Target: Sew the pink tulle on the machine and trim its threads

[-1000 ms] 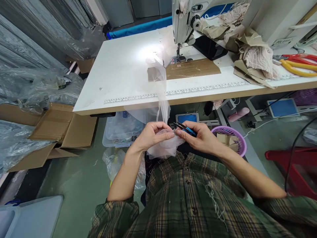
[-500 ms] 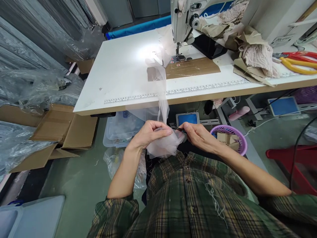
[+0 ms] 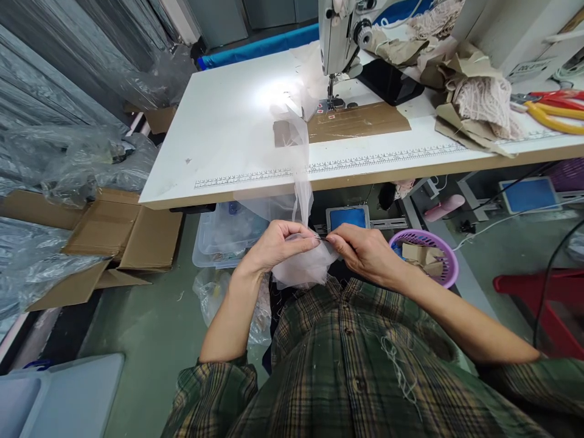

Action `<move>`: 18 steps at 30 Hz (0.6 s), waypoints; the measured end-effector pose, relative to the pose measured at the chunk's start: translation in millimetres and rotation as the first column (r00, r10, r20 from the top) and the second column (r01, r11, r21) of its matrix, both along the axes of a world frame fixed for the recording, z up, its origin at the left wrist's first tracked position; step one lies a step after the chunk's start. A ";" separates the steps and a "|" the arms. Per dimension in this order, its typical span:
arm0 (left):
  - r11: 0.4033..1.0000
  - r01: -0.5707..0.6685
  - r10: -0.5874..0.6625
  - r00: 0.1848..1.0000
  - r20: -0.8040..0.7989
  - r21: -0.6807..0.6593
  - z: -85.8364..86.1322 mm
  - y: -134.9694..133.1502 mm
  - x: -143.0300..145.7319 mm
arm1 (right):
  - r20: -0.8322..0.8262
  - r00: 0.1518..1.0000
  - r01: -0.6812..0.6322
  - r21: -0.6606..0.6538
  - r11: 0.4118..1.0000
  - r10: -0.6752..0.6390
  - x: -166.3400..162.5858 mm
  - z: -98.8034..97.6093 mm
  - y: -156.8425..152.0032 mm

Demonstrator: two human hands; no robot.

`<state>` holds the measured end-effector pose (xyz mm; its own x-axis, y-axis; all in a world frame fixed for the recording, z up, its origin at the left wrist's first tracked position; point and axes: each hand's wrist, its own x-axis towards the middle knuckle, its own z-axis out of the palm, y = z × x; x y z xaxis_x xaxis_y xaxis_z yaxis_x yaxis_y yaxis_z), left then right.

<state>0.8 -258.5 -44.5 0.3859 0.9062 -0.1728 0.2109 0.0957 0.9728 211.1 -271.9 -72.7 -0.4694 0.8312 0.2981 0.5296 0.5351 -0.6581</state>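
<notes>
My left hand (image 3: 285, 246) pinches a sheer white fabric (image 3: 303, 266) between thumb and fingers, low in front of my shirt. From the pinch, a narrow strip of the fabric runs up over the table edge toward the sewing machine (image 3: 335, 45). Close on the right, my right hand (image 3: 365, 252) is closed around a thin dark pointed tool (image 3: 323, 238). Only its slim tip shows, reaching to my left fingertips at the fabric; my fingers cover the rest, so its exact kind is unclear.
The white sewing table (image 3: 219, 134) carries a black phone (image 3: 390, 81), brown tape (image 3: 360, 121), lace trim (image 3: 483, 100) and yellow-handled scissors (image 3: 554, 118). Below are a purple basket (image 3: 449, 258) and a clear plastic bin (image 3: 223, 234). A cardboard box (image 3: 148, 237) stands left.
My right hand has shifted left and turned over the dark tool, closer to my left fingertips, hiding more of the tool. My left hand keeps its pinch; the view has shifted slightly.
</notes>
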 end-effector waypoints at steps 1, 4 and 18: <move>1.000 -0.001 0.001 1.000 -0.002 -0.002 -0.3 -0.1 0.1 | 0.007 1.000 0.003 0.001 1.000 -0.003 -0.7 1.0 0.1; 1.000 -0.002 0.002 1.000 -0.002 -0.012 -1.5 -0.5 0.3 | 0.025 1.000 0.009 0.003 1.000 -0.009 -2.8 3.2 1.0; 0.967 0.039 0.000 0.988 -0.153 0.253 -8.6 -7.9 2.0 | -0.216 0.960 0.125 -0.232 0.965 -0.176 0.6 -7.9 12.9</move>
